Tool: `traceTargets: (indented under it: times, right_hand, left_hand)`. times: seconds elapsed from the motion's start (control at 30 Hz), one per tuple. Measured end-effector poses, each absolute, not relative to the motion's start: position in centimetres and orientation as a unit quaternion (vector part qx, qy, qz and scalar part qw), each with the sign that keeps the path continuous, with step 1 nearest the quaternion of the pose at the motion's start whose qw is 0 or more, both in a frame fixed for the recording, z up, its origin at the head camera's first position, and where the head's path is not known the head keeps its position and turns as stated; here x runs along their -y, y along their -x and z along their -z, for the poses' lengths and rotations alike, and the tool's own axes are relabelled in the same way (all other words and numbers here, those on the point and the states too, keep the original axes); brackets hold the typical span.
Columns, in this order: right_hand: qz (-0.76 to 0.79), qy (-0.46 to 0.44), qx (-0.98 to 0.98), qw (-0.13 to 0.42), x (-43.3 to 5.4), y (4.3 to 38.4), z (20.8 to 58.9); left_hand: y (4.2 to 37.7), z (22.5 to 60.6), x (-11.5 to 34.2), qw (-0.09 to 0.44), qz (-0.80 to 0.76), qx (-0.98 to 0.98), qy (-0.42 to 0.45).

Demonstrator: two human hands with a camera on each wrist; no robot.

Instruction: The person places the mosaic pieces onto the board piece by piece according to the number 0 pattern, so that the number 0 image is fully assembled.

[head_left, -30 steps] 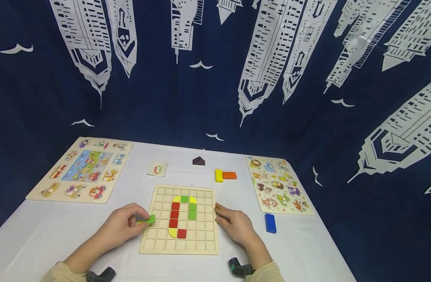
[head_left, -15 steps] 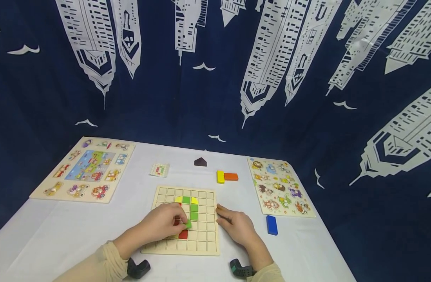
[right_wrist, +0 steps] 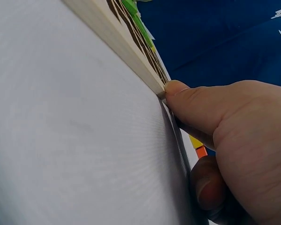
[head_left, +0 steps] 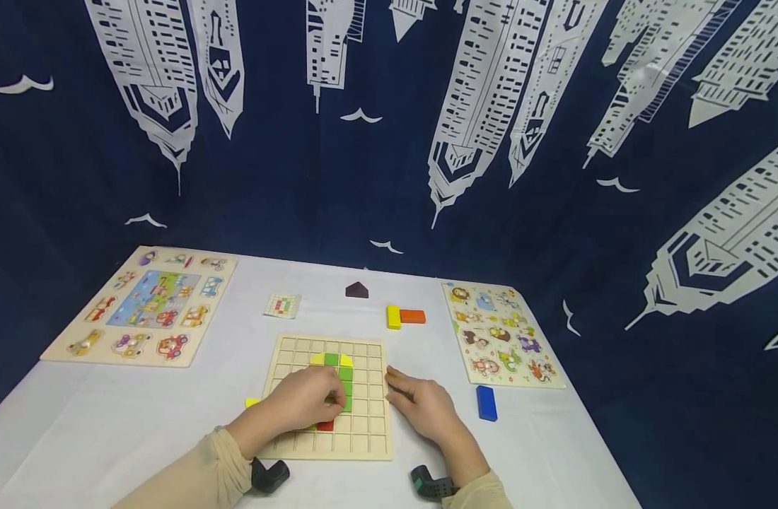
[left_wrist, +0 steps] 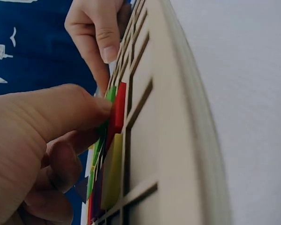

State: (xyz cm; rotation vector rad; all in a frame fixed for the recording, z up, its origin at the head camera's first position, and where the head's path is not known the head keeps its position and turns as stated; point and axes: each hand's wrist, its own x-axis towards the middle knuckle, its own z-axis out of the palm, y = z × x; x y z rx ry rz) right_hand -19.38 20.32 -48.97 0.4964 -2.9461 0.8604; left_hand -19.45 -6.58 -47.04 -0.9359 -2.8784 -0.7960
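A wooden grid board (head_left: 363, 447) lies in the middle of the table, with red, green and yellow tiles in its cells. My left hand (head_left: 305, 399) is over the board, thumb and finger pinching a green tile (head_left: 347, 404) at the lower end of the green column. In the left wrist view, the thumb tip touches that tile beside a red tile (left_wrist: 117, 110) and a yellow one (left_wrist: 112, 173). Much of the red column is hidden under the hand. My right hand (head_left: 424, 406) rests against the board's right edge, thumb touching its side (right_wrist: 126, 61).
A yellow piece (head_left: 252, 402) shows by the board's left edge. Behind are a pattern card (head_left: 282, 306), a dark block (head_left: 357, 290), a yellow block (head_left: 394, 317) and an orange block (head_left: 413, 317). Picture puzzles stand left (head_left: 83, 353) and right (head_left: 548, 382), near a blue block (head_left: 486, 403).
My left hand has carried the green tile from the board's left edge across to the cell below the other green tiles. My right hand has stayed at the right edge.
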Motion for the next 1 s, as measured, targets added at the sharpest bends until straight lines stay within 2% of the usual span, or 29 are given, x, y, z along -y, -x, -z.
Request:
traceTargets:
  times: [0.47, 0.7, 0.83, 1.0]
  right_hand:
    - [-0.276, -0.158, 0.948, 0.016, -20.1, 19.4, 48.9]
    - [-0.278, -0.159, 0.947, 0.016, -20.1, 19.2, 49.1]
    - [-0.278, -0.159, 0.947, 0.016, -20.1, 19.2, 49.0]
    - [-0.278, -0.159, 0.947, 0.018, -20.1, 19.4, 49.0]
  left_hand:
    - [18.9, 46.8, 7.3, 0.062, 0.226, 0.913, 0.333]
    - [18.0, 45.3, 12.1, 0.086, 0.269, 0.933, 0.223]
    - [17.5, 44.8, 16.6, 0.067, 0.293, 0.941, 0.159]
    - [17.2, 45.8, 20.4, 0.041, 0.320, 0.938, 0.129]
